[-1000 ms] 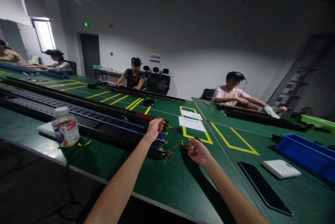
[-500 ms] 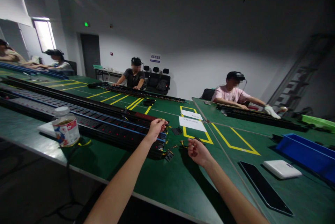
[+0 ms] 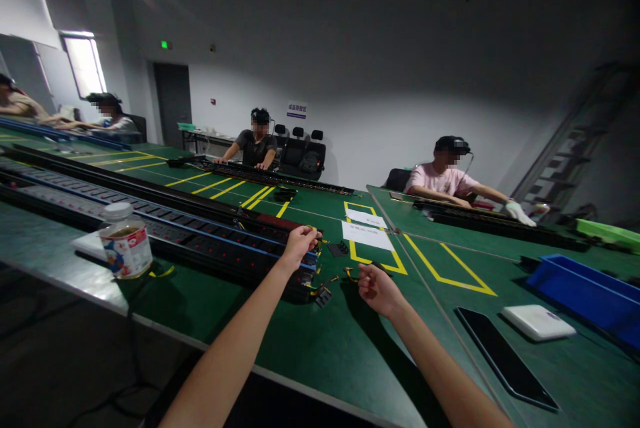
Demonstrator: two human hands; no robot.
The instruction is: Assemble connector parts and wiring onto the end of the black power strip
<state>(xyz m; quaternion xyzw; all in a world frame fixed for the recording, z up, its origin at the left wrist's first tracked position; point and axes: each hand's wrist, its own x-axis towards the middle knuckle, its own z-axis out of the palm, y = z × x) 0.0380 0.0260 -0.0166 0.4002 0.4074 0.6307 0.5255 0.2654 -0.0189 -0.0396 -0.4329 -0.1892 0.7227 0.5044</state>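
Note:
My left hand is closed in a pinch at the near right end of a long black rail with blue strips and red dots. Something small and yellowish shows at its fingertips, too small to make out. To the right, my right hand is closed over the green table, fingers curled on a wired black connector, mostly hidden behind them. A short yellow and black lead sticks out left of these fingers. Two more black connectors lie by the rail end, one farther back and one nearer me.
A lidded jar stands left, before the rail. Paper sheets lie beyond my hands. On the right are a dark tablet-like slab, a white box and a blue bin. Co-workers sit across the table, one wearing a white glove.
Both hands stay in nearly the same place and remain closed. The view has shifted very slightly; nothing else has visibly moved.

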